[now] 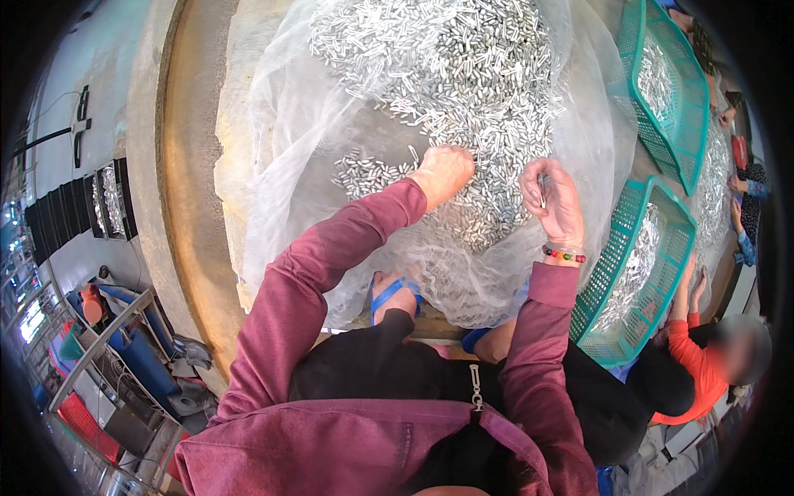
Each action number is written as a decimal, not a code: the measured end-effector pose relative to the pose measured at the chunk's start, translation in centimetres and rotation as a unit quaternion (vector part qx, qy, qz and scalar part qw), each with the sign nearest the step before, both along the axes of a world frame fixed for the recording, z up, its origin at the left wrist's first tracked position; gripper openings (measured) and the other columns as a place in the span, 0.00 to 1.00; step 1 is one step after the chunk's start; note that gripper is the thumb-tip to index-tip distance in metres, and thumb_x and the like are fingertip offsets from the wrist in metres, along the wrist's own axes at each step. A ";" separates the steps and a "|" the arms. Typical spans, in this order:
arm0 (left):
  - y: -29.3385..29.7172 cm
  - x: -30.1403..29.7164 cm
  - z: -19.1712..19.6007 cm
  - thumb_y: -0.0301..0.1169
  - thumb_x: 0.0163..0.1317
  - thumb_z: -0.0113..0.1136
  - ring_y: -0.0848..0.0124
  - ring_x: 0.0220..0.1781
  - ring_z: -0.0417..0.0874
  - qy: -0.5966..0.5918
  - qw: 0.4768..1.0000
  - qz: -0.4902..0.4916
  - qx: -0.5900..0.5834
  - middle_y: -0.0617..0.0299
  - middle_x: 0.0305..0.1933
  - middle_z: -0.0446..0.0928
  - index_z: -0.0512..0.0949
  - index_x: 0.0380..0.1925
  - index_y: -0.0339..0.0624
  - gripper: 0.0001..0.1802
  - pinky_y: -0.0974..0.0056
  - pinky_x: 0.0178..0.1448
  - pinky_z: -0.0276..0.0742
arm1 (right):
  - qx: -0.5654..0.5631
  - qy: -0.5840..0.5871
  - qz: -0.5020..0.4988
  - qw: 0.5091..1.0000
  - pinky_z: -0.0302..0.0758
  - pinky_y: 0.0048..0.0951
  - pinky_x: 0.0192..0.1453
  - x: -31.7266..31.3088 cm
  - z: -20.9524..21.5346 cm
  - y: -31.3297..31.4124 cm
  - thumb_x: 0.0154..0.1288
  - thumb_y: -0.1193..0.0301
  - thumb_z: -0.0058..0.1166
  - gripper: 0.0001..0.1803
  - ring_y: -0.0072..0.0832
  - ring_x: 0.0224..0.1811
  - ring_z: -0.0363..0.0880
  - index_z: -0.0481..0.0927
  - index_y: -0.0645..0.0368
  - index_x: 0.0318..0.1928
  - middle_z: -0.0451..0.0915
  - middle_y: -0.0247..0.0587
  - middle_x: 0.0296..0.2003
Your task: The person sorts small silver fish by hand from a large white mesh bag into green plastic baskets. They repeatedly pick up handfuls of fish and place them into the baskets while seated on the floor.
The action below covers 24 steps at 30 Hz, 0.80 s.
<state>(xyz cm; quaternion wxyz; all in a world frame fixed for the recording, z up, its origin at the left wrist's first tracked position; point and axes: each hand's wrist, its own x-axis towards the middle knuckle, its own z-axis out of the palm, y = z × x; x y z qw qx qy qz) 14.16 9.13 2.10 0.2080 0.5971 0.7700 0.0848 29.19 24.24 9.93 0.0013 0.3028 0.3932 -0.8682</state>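
Observation:
A large heap of small, rod-like silver metal pieces (496, 91) lies spread on a sheer white mesh cloth (285, 149) in front of me. My left hand (447, 174) is closed, knuckles up, at the near left part of the heap; whatever its fingers hold is hidden. To its right, my right hand (556, 198) is turned palm inward over the heap's right edge. Its curled fingers hold one small silver metal piece (542, 195). A beaded bracelet (564, 255) circles that wrist.
Two green plastic baskets, one far (688, 157) and one near (616, 351), hold shiny silver pieces on the right. Beyond them, a person in orange (699, 376) and other people's hands work at another silver heap (713, 194). A raised wooden edge (169, 165) runs along the left.

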 end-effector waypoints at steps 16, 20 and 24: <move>-1.8 -5.9 2.5 0.46 0.68 0.52 0.80 0.26 0.69 -0.680 0.703 0.207 -0.013 0.69 0.24 0.69 0.75 0.29 0.40 0.19 0.73 0.28 0.65 | 0.558 -0.271 0.189 0.761 0.72 0.41 0.35 1.3 -6.6 -3.3 0.56 0.60 0.62 0.17 0.42 0.27 0.79 0.78 0.65 0.30 0.78 0.50 0.22; -1.6 -5.1 3.2 0.38 0.70 0.51 0.81 0.28 0.70 -0.769 0.614 0.177 -0.012 0.70 0.28 0.71 0.77 0.42 0.40 0.13 0.76 0.27 0.63 | 0.494 -0.258 0.109 0.823 0.65 0.31 0.23 0.4 -5.3 -0.8 0.61 0.57 0.59 0.19 0.22 0.19 0.68 0.77 0.63 0.26 0.67 0.35 0.14; -1.4 -4.7 2.4 0.39 0.68 0.54 0.84 0.32 0.70 -0.749 0.646 0.138 -0.044 0.71 0.33 0.75 0.77 0.50 0.43 0.16 0.78 0.29 0.62 | 0.121 -0.143 0.030 0.982 0.56 0.19 0.17 0.3 -2.8 -0.4 0.63 0.62 0.56 0.14 0.16 0.18 0.60 0.74 0.60 0.30 0.65 0.28 0.17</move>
